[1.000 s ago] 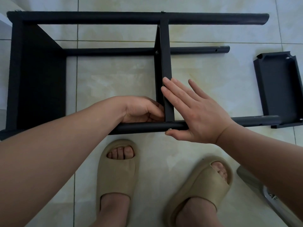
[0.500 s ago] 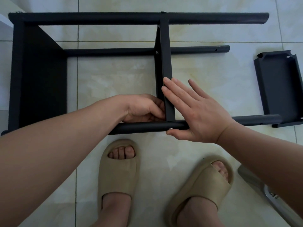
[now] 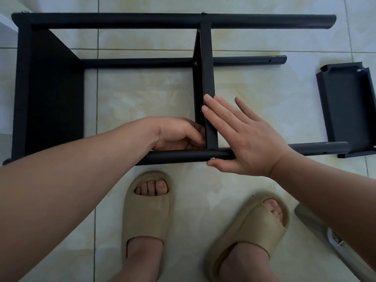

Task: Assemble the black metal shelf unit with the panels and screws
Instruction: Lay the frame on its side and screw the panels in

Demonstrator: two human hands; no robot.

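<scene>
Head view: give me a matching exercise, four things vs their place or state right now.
1. left hand
2. right hand
3. loose panel
4. screw

A. flat against middle panel, fingers straight
B. in near tube, silver head showing
C. fingers curled, left of middle panel
D. on floor, far right

Pairs: 1-C, 2-A, 3-D, 4-B

Fingertips of left hand (image 3: 177,133) hidden behind middle panel (image 3: 206,78).
</scene>
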